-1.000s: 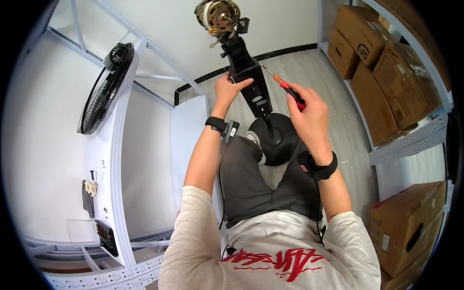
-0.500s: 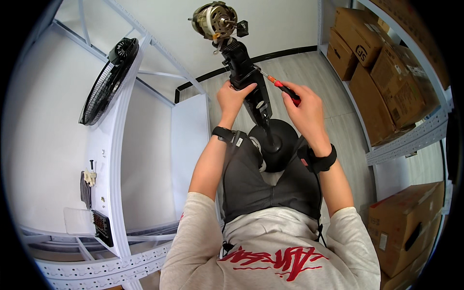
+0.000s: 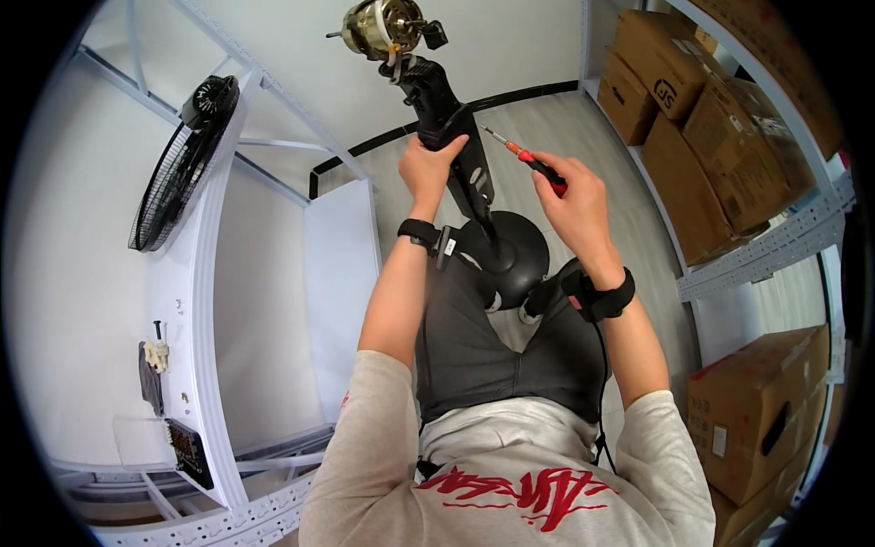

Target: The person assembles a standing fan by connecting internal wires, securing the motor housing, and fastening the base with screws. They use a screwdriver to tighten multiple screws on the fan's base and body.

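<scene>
In front of me stands a black pedestal fan body [image 3: 441, 108] with a bare metal motor [image 3: 383, 29] on top and a round black base [image 3: 510, 260] on the floor. My left hand [image 3: 432, 171] is closed round the fan body below the motor, with the thumb across its near face. To the right, my right hand [image 3: 576, 199] grips the handle of a red and black screwdriver [image 3: 529, 162]. Its metal tip points up and left, apart from the fan body by a small gap.
At left, a white shelf [image 3: 187, 301] bears a black fan grille [image 3: 182, 169], a grey cloth [image 3: 149, 383], a small off-white part [image 3: 157, 356] and a dark board [image 3: 189, 453]. Cardboard boxes [image 3: 729, 155] fill a rack at right; another box [image 3: 756, 410] stands nearer me.
The screwdriver tip has come away from the fan body, where it was touching before. The fan body and my left hand appear shifted slightly left in the picture.
</scene>
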Available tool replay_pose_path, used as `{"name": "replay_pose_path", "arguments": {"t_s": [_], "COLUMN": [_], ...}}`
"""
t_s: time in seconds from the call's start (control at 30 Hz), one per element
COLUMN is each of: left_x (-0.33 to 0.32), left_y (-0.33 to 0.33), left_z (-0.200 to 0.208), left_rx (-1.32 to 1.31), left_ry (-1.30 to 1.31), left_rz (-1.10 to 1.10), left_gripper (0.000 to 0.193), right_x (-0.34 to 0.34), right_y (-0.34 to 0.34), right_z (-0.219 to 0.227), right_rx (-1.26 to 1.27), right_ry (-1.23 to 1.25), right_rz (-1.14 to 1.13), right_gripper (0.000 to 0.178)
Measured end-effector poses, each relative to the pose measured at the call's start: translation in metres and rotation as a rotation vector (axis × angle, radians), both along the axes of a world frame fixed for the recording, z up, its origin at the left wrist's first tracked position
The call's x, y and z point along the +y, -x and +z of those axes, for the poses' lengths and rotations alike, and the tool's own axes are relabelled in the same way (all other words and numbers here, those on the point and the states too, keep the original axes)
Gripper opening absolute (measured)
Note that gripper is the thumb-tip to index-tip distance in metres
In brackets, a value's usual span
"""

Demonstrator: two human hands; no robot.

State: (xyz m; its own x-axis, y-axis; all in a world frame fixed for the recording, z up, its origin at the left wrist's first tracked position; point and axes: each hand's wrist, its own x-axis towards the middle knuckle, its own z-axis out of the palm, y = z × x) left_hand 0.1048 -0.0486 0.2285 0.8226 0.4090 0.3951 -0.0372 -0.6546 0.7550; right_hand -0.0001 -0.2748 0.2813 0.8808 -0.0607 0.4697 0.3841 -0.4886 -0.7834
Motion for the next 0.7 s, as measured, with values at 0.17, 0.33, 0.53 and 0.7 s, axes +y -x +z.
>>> {"name": "replay_pose_path", "arguments": {"t_s": [0.17,0.33,0.53,0.7], "left_x": [-0.005,0.001,0.007,0.012], "left_y": [-0.001,0.004,0.017,0.025], "left_z": [0.000,-0.004,-0.003,0.001], "left_rx": [-0.044,-0.041,-0.009,0.001], "left_ry": [0.034,0.029,0.067,0.118], "left_rz": [-0.024,0.003,-0.020,-0.096], "left_gripper": [0.057,0.057,0.056,0.050], "right_x": [-0.006,-0.001,0.003,0.004], "right_y": [-0.015,-0.027,-0.025,-0.020], "right_z": [-0.007,0.001,-0.005,0.002], "right_rx": [-0.047,-0.042,-0.045,-0.031], "right_ry": [0.023,0.007,-0.009,-0.004], "right_rz": [-0.013,0.020,0.066,0.081], "right_gripper": [0.024,0.024,0.025,0.024]}}
